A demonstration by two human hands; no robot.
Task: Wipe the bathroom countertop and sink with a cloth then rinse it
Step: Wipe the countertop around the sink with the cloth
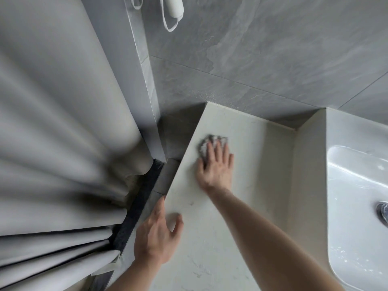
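Note:
A pale stone countertop [247, 169] runs from the lower middle up to the grey tiled wall. My right hand [215, 166] lies flat on it near its left edge, pressing down a small grey cloth [204, 144] that shows under and beyond the fingertips. My left hand [156, 234] rests at the countertop's left edge, fingers spread, holding nothing. The white sink [357, 185] is set into the counter at the right, wet with droplets, and its metal drain [382, 211] shows at the frame's edge.
A grey shower curtain [63, 133] fills the left side, bunched close to the counter's left edge. A dark threshold strip [140, 198] lies between curtain and counter. A white handheld device with a cord [174, 7] hangs on the wall above.

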